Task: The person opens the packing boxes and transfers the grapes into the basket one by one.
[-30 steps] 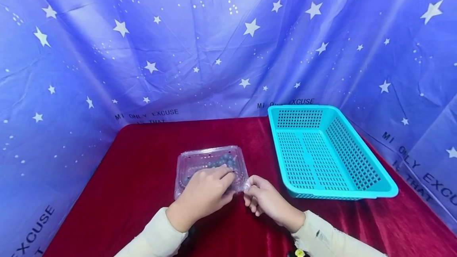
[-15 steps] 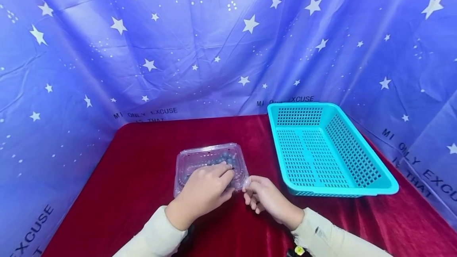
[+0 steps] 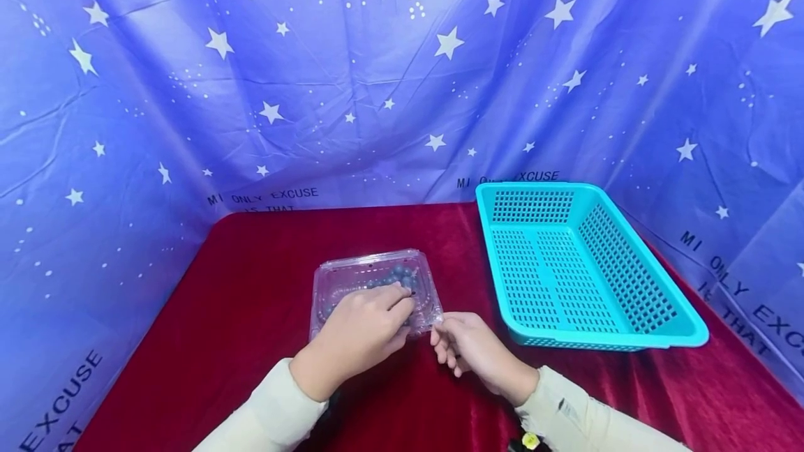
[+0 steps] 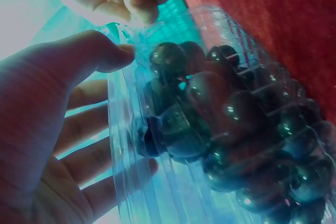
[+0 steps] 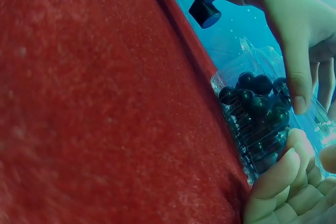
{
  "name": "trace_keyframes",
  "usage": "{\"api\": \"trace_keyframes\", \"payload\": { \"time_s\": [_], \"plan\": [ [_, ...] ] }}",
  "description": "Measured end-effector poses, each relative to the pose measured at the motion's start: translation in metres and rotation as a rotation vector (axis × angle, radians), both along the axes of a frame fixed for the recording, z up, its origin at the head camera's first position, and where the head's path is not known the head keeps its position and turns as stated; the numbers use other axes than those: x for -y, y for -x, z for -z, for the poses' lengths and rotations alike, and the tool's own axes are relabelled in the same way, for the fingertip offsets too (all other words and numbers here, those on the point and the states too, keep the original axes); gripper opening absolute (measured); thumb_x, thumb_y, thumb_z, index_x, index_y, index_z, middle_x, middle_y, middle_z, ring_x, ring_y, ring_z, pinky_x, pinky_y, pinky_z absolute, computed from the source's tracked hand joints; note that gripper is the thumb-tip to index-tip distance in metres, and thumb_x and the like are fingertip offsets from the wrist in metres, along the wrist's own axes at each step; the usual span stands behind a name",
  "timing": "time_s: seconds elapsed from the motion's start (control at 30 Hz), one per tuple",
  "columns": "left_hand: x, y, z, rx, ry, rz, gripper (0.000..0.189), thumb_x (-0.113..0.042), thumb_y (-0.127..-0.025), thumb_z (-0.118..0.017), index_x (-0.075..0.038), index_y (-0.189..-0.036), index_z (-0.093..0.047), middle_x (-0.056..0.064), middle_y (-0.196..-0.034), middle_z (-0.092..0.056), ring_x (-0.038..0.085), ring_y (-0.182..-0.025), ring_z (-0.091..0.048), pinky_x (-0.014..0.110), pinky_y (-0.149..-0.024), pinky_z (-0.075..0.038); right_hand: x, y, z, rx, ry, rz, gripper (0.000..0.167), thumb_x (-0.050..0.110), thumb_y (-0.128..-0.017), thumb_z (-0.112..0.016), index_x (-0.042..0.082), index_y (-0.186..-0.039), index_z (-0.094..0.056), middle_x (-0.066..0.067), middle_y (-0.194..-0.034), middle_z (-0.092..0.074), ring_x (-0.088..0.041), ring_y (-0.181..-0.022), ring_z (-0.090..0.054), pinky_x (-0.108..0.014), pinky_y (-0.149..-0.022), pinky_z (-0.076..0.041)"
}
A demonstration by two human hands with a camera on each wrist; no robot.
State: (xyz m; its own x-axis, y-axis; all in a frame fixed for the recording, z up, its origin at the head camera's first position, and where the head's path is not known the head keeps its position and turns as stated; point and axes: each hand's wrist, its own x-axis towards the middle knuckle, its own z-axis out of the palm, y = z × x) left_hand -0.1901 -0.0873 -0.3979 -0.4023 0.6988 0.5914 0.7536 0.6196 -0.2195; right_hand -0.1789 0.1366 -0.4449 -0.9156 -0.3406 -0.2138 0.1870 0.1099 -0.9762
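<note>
Starry blue cloth (image 3: 352, 82) hangs behind a table (image 3: 232, 298) covered in red. On it, the right hand (image 3: 472, 349) pinches the near right corner of a clear plastic box (image 3: 352, 277); the left hand (image 3: 364, 323) lies across the lid, fingers extended. Dark, round, grape-like fruit (image 5: 257, 106) shows inside. Likely the box is light, flexible and slick and the fruit bruises easily, so its rim seems the safest hold. Farther right stands 1 turquoise basket (image 3: 565, 281).

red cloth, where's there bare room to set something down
The red cloth is bare left of the clear box, behind it, and narrowly between it and the teal basket. Crowded: the box's near edge, with left hand and right hand.
</note>
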Motion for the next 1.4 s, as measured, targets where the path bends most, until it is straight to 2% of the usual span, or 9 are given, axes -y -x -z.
{"api": "trace_keyframes", "payload": {
  "time_s": [0.3, 0.57, 0.93, 1.17, 1.4],
  "plan": [
    [0.008, 0.0, 0.001, -0.038, 0.014, 0.04, 0.026, -0.017, -0.082, -0.079, -0.011, -0.107, -0.076, 0.003, -0.111, -0.075, 0.018, -0.104, -0.075, 0.033, -0.089, -0.062, 0.0, 0.001, 0.0, 0.012, -0.014, 0.015, 0.027, 0.017, -0.099, -0.048, 0.004, -0.08, -0.061, 0.001, -0.061, -0.057, -0.01, -0.05, -0.047, -0.022, -0.044, -0.043],
    [0.012, -0.003, -0.001, -0.037, 0.028, 0.04, 0.028, -0.016, -0.084, -0.077, -0.012, -0.111, -0.075, 0.004, -0.114, -0.075, 0.018, -0.107, -0.075, 0.035, -0.091, -0.061, -0.004, -0.002, -0.003, 0.004, -0.027, 0.025, 0.027, 0.017, -0.099, -0.049, 0.003, -0.079, -0.061, 0.0, -0.06, -0.058, -0.01, -0.048, -0.047, -0.022, -0.044, -0.044],
    [0.018, -0.006, -0.003, -0.105, 0.036, 0.057, 0.03, -0.017, -0.081, -0.08, -0.01, -0.109, -0.075, 0.005, -0.114, -0.075, 0.018, -0.105, -0.075, 0.035, -0.089, -0.062, -0.007, -0.008, -0.008, -0.031, -0.029, 0.012, 0.026, 0.016, -0.1, -0.05, 0.003, -0.08, -0.059, 0.0, -0.06, -0.058, -0.009, -0.048, -0.048, -0.022, -0.044, -0.044],
    [0.027, -0.008, -0.001, -0.079, 0.04, 0.031, 0.033, -0.017, -0.08, -0.08, -0.011, -0.112, -0.074, 0.005, -0.114, -0.074, 0.019, -0.105, -0.074, 0.035, -0.091, -0.061, -0.008, -0.007, -0.005, -0.05, -0.04, 0.022, 0.025, 0.014, -0.099, -0.048, 0.004, -0.077, -0.057, 0.001, -0.058, -0.056, -0.009, -0.048, -0.047, -0.022, -0.043, -0.041],
    [0.034, -0.011, 0.0, -0.091, 0.039, 0.035, 0.033, -0.015, -0.079, -0.079, -0.011, -0.112, -0.074, 0.006, -0.115, -0.074, 0.019, -0.106, -0.074, 0.036, -0.092, -0.061, -0.01, -0.008, -0.005, -0.033, -0.052, 0.033, 0.025, 0.014, -0.098, -0.048, 0.006, -0.075, -0.055, 0.001, -0.056, -0.053, -0.009, -0.047, -0.044, -0.022, -0.042, -0.038]
  ]
}}
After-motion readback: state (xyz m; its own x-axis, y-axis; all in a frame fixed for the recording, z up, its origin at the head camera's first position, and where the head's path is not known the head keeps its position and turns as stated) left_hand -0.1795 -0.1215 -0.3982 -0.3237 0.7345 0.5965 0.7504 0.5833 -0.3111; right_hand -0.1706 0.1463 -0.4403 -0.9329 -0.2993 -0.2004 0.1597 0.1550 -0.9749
